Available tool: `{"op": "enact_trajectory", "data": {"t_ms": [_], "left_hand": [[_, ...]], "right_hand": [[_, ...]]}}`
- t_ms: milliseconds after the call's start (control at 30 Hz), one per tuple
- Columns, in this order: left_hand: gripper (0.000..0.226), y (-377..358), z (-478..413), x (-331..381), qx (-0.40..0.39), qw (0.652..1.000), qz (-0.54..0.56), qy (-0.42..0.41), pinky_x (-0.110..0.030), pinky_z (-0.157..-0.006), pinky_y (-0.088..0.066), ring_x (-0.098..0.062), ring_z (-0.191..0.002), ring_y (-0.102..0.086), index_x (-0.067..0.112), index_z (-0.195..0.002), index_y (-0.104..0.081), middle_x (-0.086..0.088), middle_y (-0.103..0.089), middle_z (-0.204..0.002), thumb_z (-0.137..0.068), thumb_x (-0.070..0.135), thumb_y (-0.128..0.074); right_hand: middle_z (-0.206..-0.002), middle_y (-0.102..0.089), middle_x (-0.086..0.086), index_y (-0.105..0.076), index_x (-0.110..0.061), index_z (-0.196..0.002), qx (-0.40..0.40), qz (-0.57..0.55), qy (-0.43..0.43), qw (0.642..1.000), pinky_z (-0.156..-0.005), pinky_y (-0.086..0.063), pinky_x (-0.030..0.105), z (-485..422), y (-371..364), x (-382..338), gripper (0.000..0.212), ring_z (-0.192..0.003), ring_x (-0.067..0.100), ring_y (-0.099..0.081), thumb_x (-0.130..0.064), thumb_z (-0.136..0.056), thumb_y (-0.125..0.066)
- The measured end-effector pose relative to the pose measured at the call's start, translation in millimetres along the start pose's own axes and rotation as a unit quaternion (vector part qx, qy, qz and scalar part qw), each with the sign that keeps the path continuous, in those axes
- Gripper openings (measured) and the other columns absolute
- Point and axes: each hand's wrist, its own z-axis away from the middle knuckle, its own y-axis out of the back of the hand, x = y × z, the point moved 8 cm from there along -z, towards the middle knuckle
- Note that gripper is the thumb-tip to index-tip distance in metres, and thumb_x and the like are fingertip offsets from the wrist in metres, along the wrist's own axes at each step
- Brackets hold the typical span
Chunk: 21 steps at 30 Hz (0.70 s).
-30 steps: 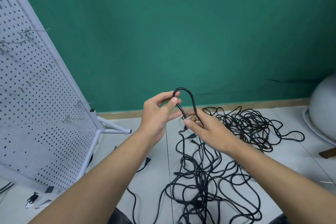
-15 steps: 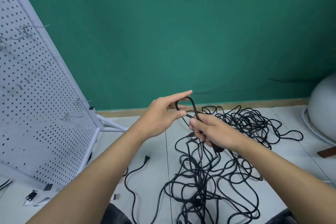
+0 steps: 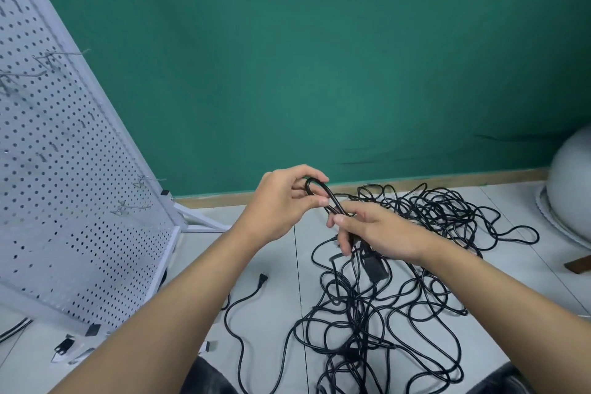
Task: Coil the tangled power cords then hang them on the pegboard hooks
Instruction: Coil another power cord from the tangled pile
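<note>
Left hand point(image 3: 283, 201): bare, fingers curled, thumb and forefinger pinched on the rounded top of a narrow cord loop point(image 3: 323, 197). Loop: smooth black rubbery cable, doubled back on itself into a tight hairpin, slanting down to the right. Right hand point(image 3: 374, 233): bare, fingers closed around the two lower strands of the same loop, thumb laid along the top; blocky black plug point(image 3: 374, 264) hanging just below the palm, matte, roughly rectangular. Tangled cords point(image 3: 399, 291): thin glossy black cables in a loose heap of overlapping curls and wide open loops, lying on the floor under and beyond both hands, spreading right and toward the wall; count of separate cords not discernible. Loose plug end point(image 3: 262, 279): small, black, pronged, lying left of the heap on a single curving strand. Floor point(image 3: 271, 269): pale grey-white, smooth, divided by thin dark seams. Pegboard point(image 3: 64, 185): white sheet metal, densely perforated with round holes, framed in white tube, at the left, its splayed foot on the floor. Hooks point(image 3: 131, 206): thin bare wire, several projecting from the board, all empty. Wall point(image 3: 319, 57): flat matte teal, with a tan strip along the base. Rounded pale grey object point(image 3: 572, 176): smooth dome at the right edge, only partly in frame.
</note>
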Motion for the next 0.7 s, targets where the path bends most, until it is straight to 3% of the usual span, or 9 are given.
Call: {"op": "enact_trajectory", "data": {"t_ms": [133,233,333,400,500,567,633,700], "left_hand": [[0.025,-7.4,0.6,1.2,-0.005,1.000,0.002,-0.014,-0.026,-0.088,-0.059,-0.017,-0.084,-0.077,0.014,-0.106,-0.074,-0.002,-0.079,-0.089,-0.085,0.004,-0.082],[0.034,-8.2,1.1,3.5,0.012,0.999,0.026,-0.015,-0.023,-0.090,-0.055,-0.012,-0.091,-0.075,0.021,-0.120,-0.070,0.002,-0.078,-0.099,-0.089,0.012,-0.079],[0.059,-18.2,3.9,-20.9,-0.052,0.995,0.062,0.051,-0.031,-0.099,-0.054,-0.012,-0.104,-0.072,0.038,-0.145,-0.047,0.006,-0.074,-0.116,-0.094,0.026,-0.075],[0.061,-30.4,8.9,-40.9,-0.123,0.988,0.012,0.088,-0.030,-0.106,-0.051,-0.009,-0.114,-0.068,0.036,-0.145,-0.047,0.006,-0.071,-0.123,-0.095,0.014,-0.072],[0.057,-55.5,19.1,-55.7,-0.226,0.960,-0.145,0.078,-0.001,-0.094,-0.039,-0.003,-0.126,-0.054,0.029,-0.144,-0.053,0.009,-0.060,-0.138,-0.094,0.002,-0.061],[0.049,-69.9,24.3,-60.6,-0.265,0.941,-0.202,0.067,0.004,-0.085,-0.030,0.004,-0.120,-0.046,0.030,-0.142,-0.056,0.012,-0.057,-0.138,-0.098,0.010,-0.062],[0.028,-78.7,25.3,-67.1,-0.280,0.935,-0.205,0.072,-0.006,-0.088,-0.035,0.002,-0.112,-0.049,0.031,-0.127,-0.065,0.014,-0.063,-0.124,-0.100,0.023,-0.064],[0.015,-79.0,23.8,-72.3,-0.269,0.944,-0.169,0.092,-0.026,-0.094,-0.045,-0.011,-0.106,-0.059,0.026,-0.108,-0.068,0.006,-0.071,-0.111,-0.099,0.037,-0.063]], "right_hand": [[-0.069,-0.057,-0.004,-0.065,-0.005,-0.110,0.003,-0.035,-0.024,0.999,-0.083,-0.048,0.030,0.1,0.3,3.4,0.024,-0.070,0.016,-0.059,-0.020,-0.110,-0.047],[-0.061,-0.041,-0.005,-0.064,-0.004,-0.102,0.028,-0.065,-0.018,0.997,-0.078,-0.053,0.034,-2.0,2.0,-0.9,0.029,-0.060,0.011,-0.051,-0.021,-0.112,-0.042],[-0.059,-0.040,-0.004,-0.055,-0.008,-0.090,0.068,-0.150,-0.008,0.986,-0.073,-0.054,0.039,-2.1,9.8,-4.4,0.028,-0.056,0.013,-0.047,-0.015,-0.112,-0.039],[-0.060,-0.038,-0.003,-0.053,-0.008,-0.090,0.077,-0.203,-0.001,0.976,-0.072,-0.053,0.036,0.4,15.9,-7.9,0.028,-0.058,0.015,-0.043,-0.016,-0.112,-0.038],[-0.063,-0.032,-0.002,-0.052,-0.009,-0.092,0.070,-0.277,0.012,0.958,-0.067,-0.053,0.031,4.8,21.6,-16.3,0.025,-0.058,0.015,-0.038,-0.019,-0.111,-0.039],[-0.064,-0.029,-0.002,-0.052,-0.010,-0.092,0.059,-0.323,0.021,0.944,-0.064,-0.051,0.029,6.7,23.2,-21.5,0.024,-0.057,0.014,-0.036,-0.020,-0.111,-0.040],[-0.063,-0.027,-0.002,-0.052,-0.010,-0.092,0.060,-0.336,0.024,0.939,-0.061,-0.049,0.029,8.7,26.3,-23.4,0.023,-0.055,0.014,-0.035,-0.020,-0.110,-0.041],[-0.059,-0.025,-0.004,-0.055,-0.008,-0.092,0.093,-0.323,0.022,0.941,-0.057,-0.047,0.029,10.3,33.9,-21.0,0.024,-0.052,0.013,-0.033,-0.019,-0.110,-0.043]]}}
